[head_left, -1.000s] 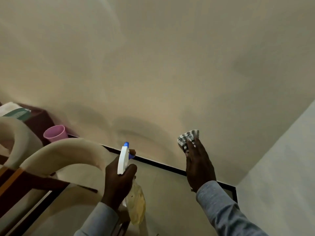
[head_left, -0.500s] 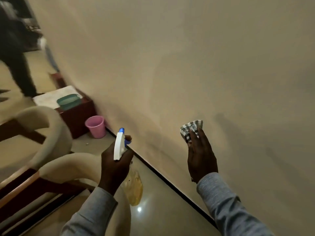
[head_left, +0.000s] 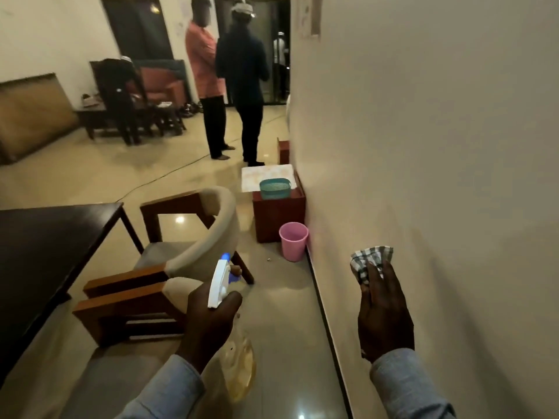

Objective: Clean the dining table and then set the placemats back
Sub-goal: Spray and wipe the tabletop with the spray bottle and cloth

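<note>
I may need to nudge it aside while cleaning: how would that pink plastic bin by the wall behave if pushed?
The pink plastic bin looks thin-walled and, from what shows of its inside, empty, so probably light. It stands upright on the glossy tiled floor, so a low push would likely slide it. It narrows towards its base, so a push near the rim might tip it.

I see a plain cream wall [head_left: 438, 146] filling the view from one to five o'clock, with a dark skirting strip [head_left: 328, 328] where it meets the glossy pale tiled floor [head_left: 281, 313]. At nine o'clock sit two curved cream-and-wood chairs [head_left: 193, 237], and toward twelve a reddish cabinet [head_left: 278, 216] with a pink bin [head_left: 292, 241] touching the wall. At eleven o'clock I make out dark panes, perhaps windows [head_left: 136, 25], above low sofas [head_left: 157, 83].
</note>
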